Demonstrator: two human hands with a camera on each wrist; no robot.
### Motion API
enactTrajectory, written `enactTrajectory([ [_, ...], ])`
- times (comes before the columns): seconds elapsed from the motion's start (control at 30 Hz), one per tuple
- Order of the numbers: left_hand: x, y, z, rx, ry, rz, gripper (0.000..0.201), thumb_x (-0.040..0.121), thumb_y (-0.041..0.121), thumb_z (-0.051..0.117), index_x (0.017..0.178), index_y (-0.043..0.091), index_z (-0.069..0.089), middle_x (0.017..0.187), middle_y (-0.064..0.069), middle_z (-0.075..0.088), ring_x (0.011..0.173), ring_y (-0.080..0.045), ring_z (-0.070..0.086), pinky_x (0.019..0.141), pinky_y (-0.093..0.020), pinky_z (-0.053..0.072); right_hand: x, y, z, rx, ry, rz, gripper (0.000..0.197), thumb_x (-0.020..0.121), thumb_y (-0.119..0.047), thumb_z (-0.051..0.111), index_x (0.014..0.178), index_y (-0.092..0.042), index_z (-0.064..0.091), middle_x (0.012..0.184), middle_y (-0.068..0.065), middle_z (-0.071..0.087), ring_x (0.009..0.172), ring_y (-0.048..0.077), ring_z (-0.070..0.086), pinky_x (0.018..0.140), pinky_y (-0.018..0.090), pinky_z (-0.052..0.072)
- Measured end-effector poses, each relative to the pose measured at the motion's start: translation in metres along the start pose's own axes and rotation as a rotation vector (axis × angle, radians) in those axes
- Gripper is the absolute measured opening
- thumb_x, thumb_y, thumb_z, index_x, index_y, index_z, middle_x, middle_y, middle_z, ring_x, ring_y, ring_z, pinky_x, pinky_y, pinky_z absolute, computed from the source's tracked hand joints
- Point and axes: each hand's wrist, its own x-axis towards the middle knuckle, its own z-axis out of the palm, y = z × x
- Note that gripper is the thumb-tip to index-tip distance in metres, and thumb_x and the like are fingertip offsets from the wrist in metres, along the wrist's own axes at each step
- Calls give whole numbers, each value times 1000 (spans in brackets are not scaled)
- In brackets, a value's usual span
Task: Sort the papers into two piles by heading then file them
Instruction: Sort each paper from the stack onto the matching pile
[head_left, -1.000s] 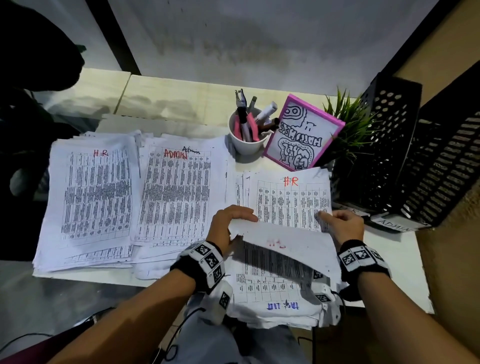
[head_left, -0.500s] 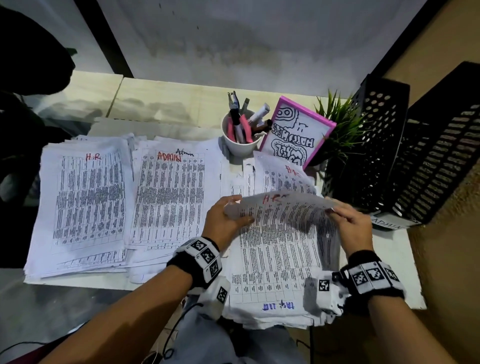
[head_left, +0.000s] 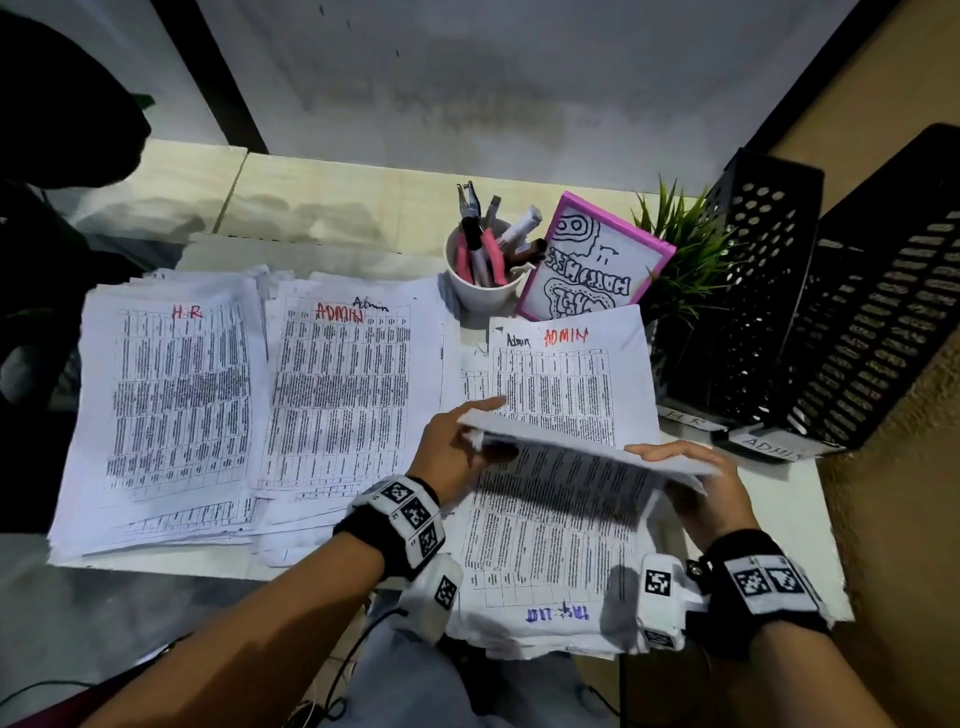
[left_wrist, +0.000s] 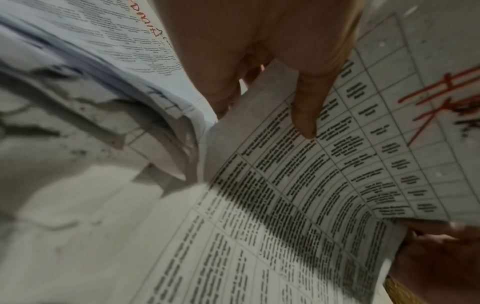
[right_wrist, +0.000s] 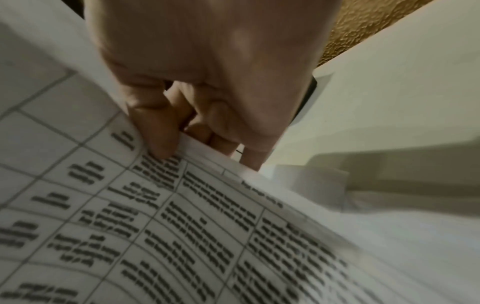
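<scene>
Pinching one sheet (head_left: 582, 439): left hand (head_left: 451, 451), right hand (head_left: 709, 486); three piles, two files.

white cup (head_left: 480, 291) of pens, far side of worktop (head_left: 332, 208) | pink-framed sign (head_left: 597, 260) just right of cup, leaning | green plant (head_left: 685, 254) right of sign

Both forearms reach toward twelve o'clock. The left hand (head_left: 451, 447) pinches a sheet's (head_left: 582, 441) nine o'clock edge, forefinger extended. The right hand (head_left: 706, 488) pinches its three o'clock edge.
</scene>
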Motion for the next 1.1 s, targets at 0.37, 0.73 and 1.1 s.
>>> enactTrajectory([
  [0.37, -8, 43, -2, 78, 269, 209, 45, 85, 11, 68, 110, 35, 40, 112, 15, 55, 95, 11, 55, 90, -25, 44, 10, -4, 18, -363, 462, 166, 20, 85, -19, 67, 99, -6, 72, 102, 18, 69, 90, 27, 62, 81, 30, 46],
  [0.73, -17, 118, -231, 433, 886, 324, 38, 75, 18, 77, 68, 27, 41, 76, 1, 47, 60, -17, 42, 61, -25, 37, 16, -12, 72, -575, 568, 252, 34, 73, -17, 76, 97, 4, 66, 96, 25, 67, 67, 29, 56, 61, 31, 40],
  [1.1, -20, 118, -328, 874, 889, 29, 47, 83, -8, 45, 127, 6, 56, 117, -26, 59, 98, -36, 58, 86, -33, 44, 17, -8, 90, -679, 564, 133, 40, 74, -9, 72, 112, -3, 62, 99, 22, 65, 82, 35, 58, 75, 39, 46],
])
